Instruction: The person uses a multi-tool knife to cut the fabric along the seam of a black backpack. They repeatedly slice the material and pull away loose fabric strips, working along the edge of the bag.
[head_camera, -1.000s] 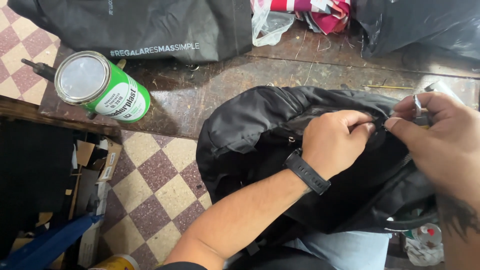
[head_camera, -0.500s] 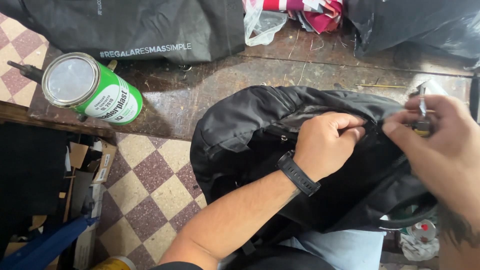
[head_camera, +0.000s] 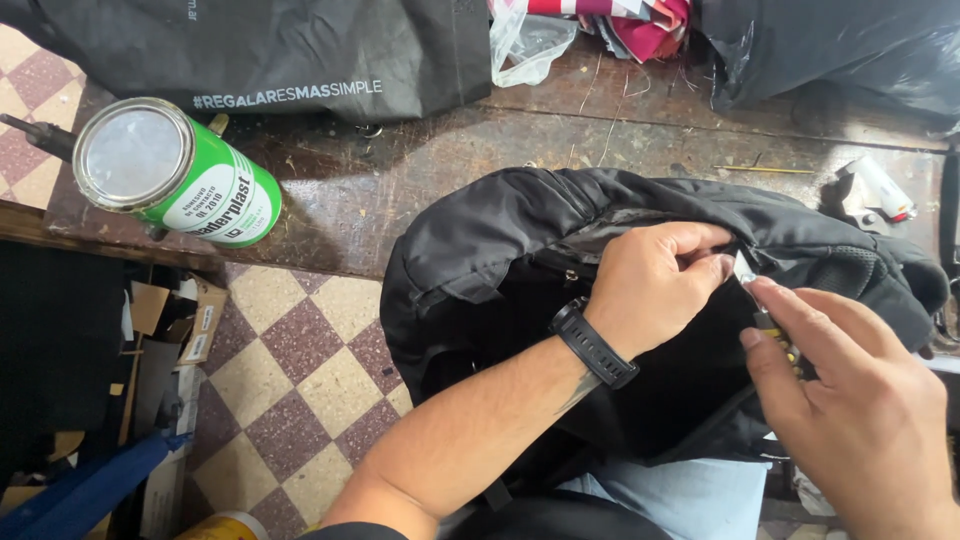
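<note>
A black backpack (head_camera: 500, 240) lies on my lap against the edge of a worn wooden workbench (head_camera: 400, 170). My left hand (head_camera: 650, 285), with a black watch on the wrist, pinches the fabric at the bag's opening near the zipper. My right hand (head_camera: 850, 400) holds a small cutter (head_camera: 762, 300) with a yellow-and-black handle. Its pale blade tip touches the fabric right beside the left fingertips. The rest of the handle is hidden in my palm.
A green metal can (head_camera: 175, 180) with a silver lid lies tilted at the bench's left end. A black printed bag (head_camera: 280, 50), a clear plastic bag (head_camera: 530, 40) and red cloth (head_camera: 640, 20) line the back. A checkered floor (head_camera: 290, 370) and cardboard scraps (head_camera: 160, 330) are at left.
My right hand has come down and leftward, bringing the blade to the fabric at the left fingertips. The left hand keeps its pinch on the bag.
</note>
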